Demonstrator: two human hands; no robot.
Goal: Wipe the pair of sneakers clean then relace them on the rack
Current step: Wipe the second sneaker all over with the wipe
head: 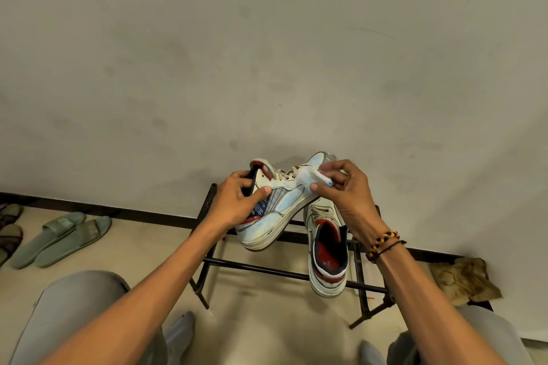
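Plain wall behind, black rack on floor. Left hand grips held sneaker at collar, above rack's left end. Right hand pinches white wipe near laces. Second sneaker rests at rack's right end. Advice: brace firmly, wipe short strokes, refold wipe once soiled.

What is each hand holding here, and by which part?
Left hand grips the raised sneaker at its heel collar; right hand pinches a white wipe by its edge.
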